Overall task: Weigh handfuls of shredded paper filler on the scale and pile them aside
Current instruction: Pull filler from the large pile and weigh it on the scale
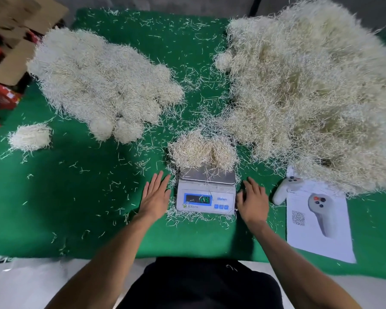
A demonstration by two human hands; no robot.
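Observation:
A small white digital scale [206, 192] stands near the front middle of the green table, its display lit. A handful of cream shredded paper [202, 151] lies on the far part of its steel pan. My left hand [155, 196] lies flat on the cloth just left of the scale, fingers straight. My right hand [252, 199] rests beside the scale's right side, fingers loosely bent, holding nothing. A large loose heap of shredded paper [316, 94] fills the right of the table. A pile of rounded handfuls [98, 83] sits at the left.
One separate clump [30, 137] lies at the far left. A white handheld controller [286, 189] and a printed sheet [319, 221] lie right of the scale. Cardboard and red boxes [0, 63] stand off the table's left edge. Loose strands litter the green cloth [76, 197].

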